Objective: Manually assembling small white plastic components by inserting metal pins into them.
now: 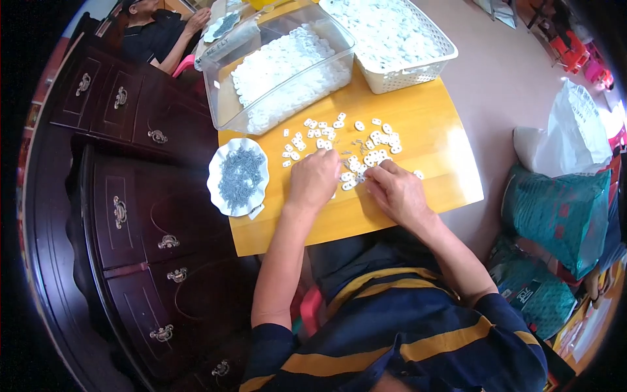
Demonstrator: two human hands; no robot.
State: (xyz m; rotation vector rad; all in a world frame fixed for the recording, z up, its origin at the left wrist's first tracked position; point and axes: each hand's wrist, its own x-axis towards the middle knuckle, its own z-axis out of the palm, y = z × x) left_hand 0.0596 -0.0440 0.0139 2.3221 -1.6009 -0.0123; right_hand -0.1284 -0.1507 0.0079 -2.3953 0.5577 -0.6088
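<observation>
My left hand (315,176) rests on the yellow table with its fingers curled down at the edge of a scatter of small white plastic pieces (322,132), each with two dark holes. Its fingertips are hidden, so what they hold does not show. My right hand (400,196) is closed, thumb and fingers pinched together over more white pieces (375,157); anything inside the pinch is too small to make out. Between the hands lie a few thin metal pins (357,144). Left of my left hand stands a white scalloped dish (214,184) heaped with grey metal pins (241,176).
A clear plastic bin (225,122) and a white perforated basket (398,80), both full of white pieces, take up the table's far side. Dark wooden cabinets (124,176) border the left. Bulging sacks (555,209) stand at right. Another person (157,36) sits at far left.
</observation>
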